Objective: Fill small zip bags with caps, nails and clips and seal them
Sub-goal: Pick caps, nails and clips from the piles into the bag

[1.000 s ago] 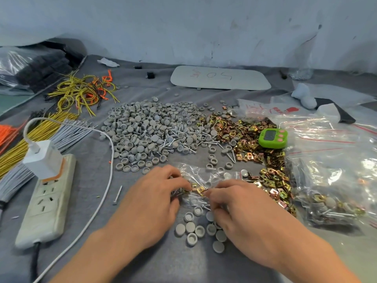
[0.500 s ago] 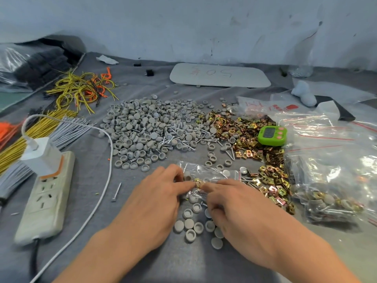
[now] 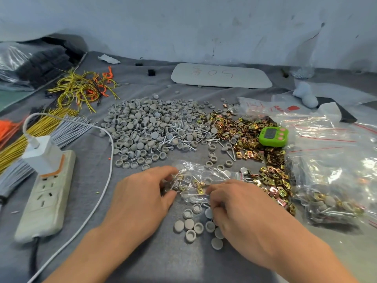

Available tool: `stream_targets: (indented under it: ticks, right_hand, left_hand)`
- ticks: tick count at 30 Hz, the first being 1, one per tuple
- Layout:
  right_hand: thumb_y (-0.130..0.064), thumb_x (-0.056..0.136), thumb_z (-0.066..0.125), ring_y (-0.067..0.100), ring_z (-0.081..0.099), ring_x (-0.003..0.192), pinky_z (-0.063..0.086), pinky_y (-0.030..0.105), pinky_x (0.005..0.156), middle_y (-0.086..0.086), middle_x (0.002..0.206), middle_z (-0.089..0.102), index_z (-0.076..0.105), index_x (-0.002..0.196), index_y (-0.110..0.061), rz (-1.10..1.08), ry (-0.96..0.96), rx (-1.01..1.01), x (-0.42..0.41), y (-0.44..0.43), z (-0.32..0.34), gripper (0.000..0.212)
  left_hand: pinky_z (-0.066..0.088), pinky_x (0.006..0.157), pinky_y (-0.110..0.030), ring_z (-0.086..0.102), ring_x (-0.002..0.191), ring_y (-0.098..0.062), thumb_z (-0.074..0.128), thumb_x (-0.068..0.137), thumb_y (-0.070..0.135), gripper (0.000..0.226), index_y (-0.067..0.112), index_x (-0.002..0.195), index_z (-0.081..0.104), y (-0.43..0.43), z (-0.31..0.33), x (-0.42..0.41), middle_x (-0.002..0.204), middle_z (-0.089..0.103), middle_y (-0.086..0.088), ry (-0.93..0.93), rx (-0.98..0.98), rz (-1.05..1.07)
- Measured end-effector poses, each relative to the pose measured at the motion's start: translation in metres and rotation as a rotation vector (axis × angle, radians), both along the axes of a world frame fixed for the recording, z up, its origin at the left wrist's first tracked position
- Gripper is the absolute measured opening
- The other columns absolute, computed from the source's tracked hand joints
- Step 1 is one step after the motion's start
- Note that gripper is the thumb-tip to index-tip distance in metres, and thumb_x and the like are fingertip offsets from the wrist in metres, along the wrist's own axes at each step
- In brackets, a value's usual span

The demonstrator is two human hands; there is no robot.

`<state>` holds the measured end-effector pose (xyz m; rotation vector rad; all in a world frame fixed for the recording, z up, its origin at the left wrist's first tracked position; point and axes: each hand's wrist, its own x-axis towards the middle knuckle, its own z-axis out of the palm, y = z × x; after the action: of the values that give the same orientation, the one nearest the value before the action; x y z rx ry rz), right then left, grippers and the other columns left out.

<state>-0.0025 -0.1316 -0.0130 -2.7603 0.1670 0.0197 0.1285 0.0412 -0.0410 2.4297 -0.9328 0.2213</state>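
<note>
A small clear zip bag (image 3: 201,178) lies on the grey cloth between my hands, with gold clips, nails and grey caps visible inside. My left hand (image 3: 140,199) pinches the bag's left end. My right hand (image 3: 240,213) pinches its near right side, where a gold clip (image 3: 200,190) shows at my fingertips. A big heap of grey caps (image 3: 146,127) mixed with nails (image 3: 175,137) lies beyond. Gold clips (image 3: 244,135) spread to the right of it. Several loose caps (image 3: 191,225) sit just below the bag.
A power strip with a white charger (image 3: 44,190) and its cable lies at left, beside bundles of yellow and grey wires (image 3: 51,129). A green timer (image 3: 273,136) sits among the clips. Filled clear bags (image 3: 330,180) pile at right. A white board (image 3: 221,75) lies at the back.
Both hands stayed on the small bag while the fingertips shifted slightly along it. The bag's contents have spread a little.
</note>
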Motion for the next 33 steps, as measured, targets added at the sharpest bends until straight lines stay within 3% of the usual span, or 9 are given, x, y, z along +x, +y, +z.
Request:
stream_targets:
  ticks: [5, 10, 14, 18, 20, 22, 25, 29, 33]
  right_hand:
    - [-0.018, 0.092, 0.051, 0.007, 0.045, 0.117, 0.039, 0.029, 0.098, -0.011, 0.121, 0.066, 0.054, 0.069, -0.020, 0.010, -0.129, 0.012, -0.002, -0.003, 0.000, 0.023]
    - [-0.019, 0.091, 0.047, 0.008, 0.042, 0.119, 0.037, 0.027, 0.099, -0.011, 0.117, 0.064, 0.055, 0.067, -0.021, 0.099, -0.114, -0.005, 0.000, -0.002, -0.001, 0.025]
    - [-0.020, 0.089, 0.044, 0.008, 0.036, 0.130, 0.021, 0.008, 0.103, -0.013, 0.130, 0.064, 0.055, 0.065, -0.023, 0.120, -0.153, -0.008, 0.001, -0.002, -0.002, 0.027]
    - [-0.015, 0.090, 0.050, 0.011, 0.049, 0.105, 0.032, 0.009, 0.096, -0.012, 0.091, 0.062, 0.048, 0.063, -0.022, 0.185, -0.105, -0.027, 0.004, 0.000, 0.001, 0.027]
    - [-0.013, 0.088, 0.050, 0.010, 0.048, 0.097, 0.030, 0.009, 0.086, -0.013, 0.087, 0.059, 0.044, 0.061, -0.022, 0.187, -0.094, -0.019, 0.004, 0.002, 0.003, 0.028]
    - [-0.016, 0.087, 0.050, 0.006, 0.046, 0.110, 0.030, 0.011, 0.089, -0.013, 0.100, 0.066, 0.053, 0.063, -0.019, 0.144, -0.109, 0.009, 0.003, 0.001, 0.003, 0.024]
    - [-0.015, 0.089, 0.050, 0.002, 0.036, 0.125, 0.012, -0.005, 0.095, -0.011, 0.122, 0.068, 0.058, 0.065, -0.020, 0.133, -0.149, 0.018, 0.004, 0.000, 0.000, 0.025]
    - [-0.015, 0.091, 0.052, 0.007, 0.040, 0.125, 0.022, 0.003, 0.101, -0.008, 0.122, 0.068, 0.059, 0.068, -0.018, 0.111, -0.126, 0.033, 0.005, -0.001, -0.005, 0.025]
    - [-0.017, 0.094, 0.047, 0.002, 0.014, 0.150, -0.011, -0.006, 0.101, -0.011, 0.158, 0.047, 0.049, 0.065, -0.027, 0.116, -0.169, 0.071, 0.012, 0.003, -0.007, 0.031]
  left_hand:
    - [0.049, 0.076, -0.027, 0.053, 0.092, 0.001, 0.090, 0.068, 0.026, 0.049, 0.043, 0.101, 0.058, 0.001, 0.001, -0.002, 0.097, 0.056, 0.027, -0.052, 0.034, -0.085]
    - [0.050, 0.073, -0.026, 0.053, 0.092, -0.003, 0.089, 0.068, 0.021, 0.030, 0.038, 0.089, 0.076, -0.001, 0.002, -0.004, 0.095, 0.056, 0.024, -0.061, 0.066, -0.141]
    - [0.052, 0.065, -0.030, 0.059, 0.085, -0.010, 0.091, 0.066, 0.020, 0.028, 0.036, 0.086, 0.081, -0.005, 0.003, -0.002, 0.088, 0.059, 0.020, -0.063, 0.096, -0.164]
    - [0.051, 0.074, -0.032, 0.053, 0.089, -0.006, 0.082, 0.079, 0.025, 0.021, 0.041, 0.093, 0.081, -0.007, 0.003, 0.002, 0.086, 0.056, 0.022, -0.032, 0.089, -0.156]
    - [0.049, 0.081, -0.030, 0.050, 0.093, -0.002, 0.076, 0.083, 0.028, 0.021, 0.042, 0.098, 0.080, -0.006, 0.003, 0.004, 0.087, 0.054, 0.024, 0.003, 0.085, -0.160]
    - [0.048, 0.088, -0.030, 0.048, 0.096, -0.001, 0.072, 0.086, 0.029, 0.022, 0.042, 0.102, 0.079, -0.005, 0.003, 0.004, 0.089, 0.052, 0.026, 0.031, 0.090, -0.161]
    - [0.047, 0.090, -0.027, 0.048, 0.097, 0.000, 0.070, 0.087, 0.024, 0.024, 0.040, 0.103, 0.078, -0.004, 0.002, 0.003, 0.092, 0.052, 0.027, 0.037, 0.070, -0.148]
    - [0.036, 0.088, -0.016, 0.048, 0.098, 0.001, 0.068, 0.087, 0.020, 0.042, 0.039, 0.125, 0.070, -0.006, -0.001, 0.002, 0.095, 0.051, 0.028, 0.038, -0.007, -0.104]
    - [0.036, 0.090, -0.018, 0.047, 0.098, 0.000, 0.069, 0.085, 0.021, 0.048, 0.037, 0.130, 0.065, -0.003, -0.002, 0.005, 0.095, 0.047, 0.027, 0.024, 0.023, -0.097]
